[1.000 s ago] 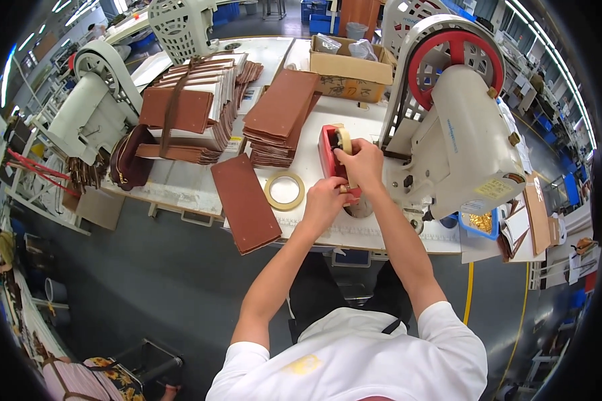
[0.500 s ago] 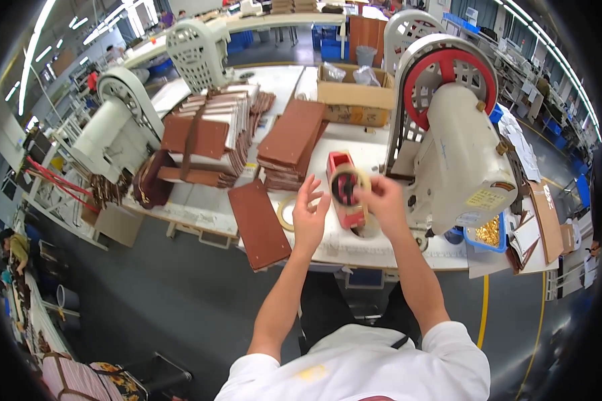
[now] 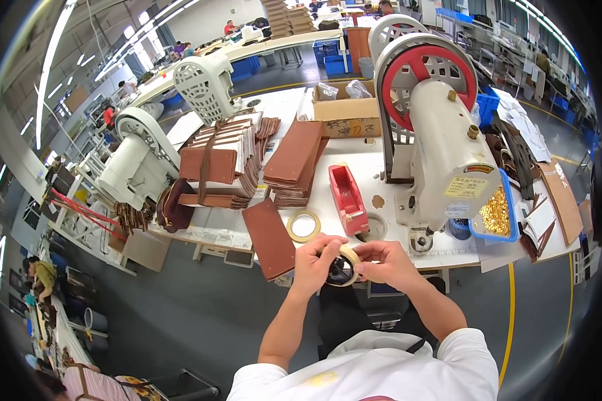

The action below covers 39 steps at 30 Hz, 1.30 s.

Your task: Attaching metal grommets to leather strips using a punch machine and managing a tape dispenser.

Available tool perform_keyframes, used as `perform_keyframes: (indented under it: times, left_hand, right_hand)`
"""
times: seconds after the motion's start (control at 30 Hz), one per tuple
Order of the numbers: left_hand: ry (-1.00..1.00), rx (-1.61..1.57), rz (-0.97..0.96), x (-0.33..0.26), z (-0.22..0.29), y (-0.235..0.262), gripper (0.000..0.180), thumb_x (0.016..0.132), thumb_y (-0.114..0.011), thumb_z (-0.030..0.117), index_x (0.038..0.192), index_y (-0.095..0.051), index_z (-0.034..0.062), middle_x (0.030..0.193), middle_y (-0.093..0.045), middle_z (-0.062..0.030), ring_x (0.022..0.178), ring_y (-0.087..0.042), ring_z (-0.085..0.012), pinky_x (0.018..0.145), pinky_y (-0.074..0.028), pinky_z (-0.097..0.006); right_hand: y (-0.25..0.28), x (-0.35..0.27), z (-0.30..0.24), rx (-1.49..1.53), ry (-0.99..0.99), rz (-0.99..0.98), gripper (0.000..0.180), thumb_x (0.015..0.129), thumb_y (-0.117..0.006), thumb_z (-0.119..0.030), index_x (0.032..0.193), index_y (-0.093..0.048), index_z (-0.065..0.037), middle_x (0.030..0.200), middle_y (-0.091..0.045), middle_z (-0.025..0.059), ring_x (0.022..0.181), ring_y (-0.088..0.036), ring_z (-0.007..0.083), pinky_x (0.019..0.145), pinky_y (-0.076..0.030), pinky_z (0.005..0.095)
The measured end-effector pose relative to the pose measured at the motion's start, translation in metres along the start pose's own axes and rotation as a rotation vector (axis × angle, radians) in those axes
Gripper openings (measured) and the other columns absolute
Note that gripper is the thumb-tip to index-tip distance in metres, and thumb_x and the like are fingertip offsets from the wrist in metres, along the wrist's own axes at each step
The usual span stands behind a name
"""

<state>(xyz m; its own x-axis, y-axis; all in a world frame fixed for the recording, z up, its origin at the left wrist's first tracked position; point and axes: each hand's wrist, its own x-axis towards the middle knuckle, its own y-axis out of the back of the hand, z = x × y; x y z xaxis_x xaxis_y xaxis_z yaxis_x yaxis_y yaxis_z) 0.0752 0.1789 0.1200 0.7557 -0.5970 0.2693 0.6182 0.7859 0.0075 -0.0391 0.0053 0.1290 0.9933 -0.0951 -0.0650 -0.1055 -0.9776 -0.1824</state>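
Observation:
Just in front of the table's near edge, I hold a cream roll of masking tape (image 3: 349,256) with a black core (image 3: 338,271) inside it. My left hand (image 3: 311,266) is closed around the roll's left side, its thumb near the core. On the other side, the fingers and thumb of my right hand (image 3: 388,264) pinch the roll's rim. A red tape dispenser (image 3: 348,197) stands on the table beyond my hands, its roll slot bare. Left of it lies a second tape roll (image 3: 304,226), flat, with an open centre.
A brown panel (image 3: 269,238) overhangs the table's front edge. Behind it are stacked brown panels (image 3: 294,164) and a strapped bundle (image 3: 214,164). A press machine with a red wheel (image 3: 441,127) stands at right, near a blue tray of gold-coloured pieces (image 3: 495,214). A cardboard box (image 3: 348,120) sits behind.
The tape roll has moved from above the dispenser toward me, down to the table's near edge. My left hand, open and apart before, has closed on it alongside my right.

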Motion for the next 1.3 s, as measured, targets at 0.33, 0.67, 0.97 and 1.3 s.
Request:
perform_keyframes:
  times: [0.33,0.67,0.97,1.3]
  left_hand:
    - [-0.011,-0.061,0.281,0.003,0.0,-0.011,0.027,0.104,-0.058,0.017,0.098,-0.074,-0.0034,0.074,-0.055,0.0063,0.067,-0.042,-0.0011,0.06,-0.033,-0.019]
    - [0.053,-0.333,0.393,-0.008,-0.019,-0.028,0.038,0.106,-0.056,0.033,0.101,-0.073,-0.001,0.076,-0.062,0.0036,0.066,-0.049,-0.0014,0.06,-0.038,-0.019]
    - [0.364,-0.759,0.5,-0.011,-0.013,-0.046,0.051,0.103,-0.052,0.052,0.114,-0.06,0.0023,0.08,-0.062,-0.0001,0.068,-0.06,-0.01,0.058,-0.049,-0.025]
    - [0.378,-0.775,0.304,-0.034,-0.033,-0.048,0.04,0.109,-0.047,0.027,0.137,-0.048,-0.0014,0.124,-0.06,-0.0081,0.111,-0.062,-0.0167,0.094,-0.055,-0.035]
  right_hand:
    - [0.0,-0.017,0.006,0.277,-0.15,0.118,0.019,0.087,-0.077,-0.005,0.101,-0.068,0.005,0.084,-0.071,0.0101,0.065,-0.07,0.0165,0.062,-0.062,0.0304]
    - [-0.003,-0.022,0.017,0.416,-0.175,0.134,0.015,0.089,-0.076,-0.007,0.093,-0.067,0.004,0.081,-0.07,0.0114,0.062,-0.071,0.0177,0.06,-0.063,0.0292]
    - [-0.015,-0.014,0.042,0.005,-0.093,0.012,0.026,0.081,-0.084,-0.01,0.097,-0.066,0.0,0.081,-0.069,0.0028,0.066,-0.062,0.0059,0.058,-0.051,0.0213]
    - [-0.01,-0.009,0.052,0.205,0.07,0.21,0.036,0.088,-0.077,-0.01,0.117,-0.06,0.002,0.098,-0.068,0.0052,0.079,-0.065,0.0082,0.065,-0.055,0.0234]
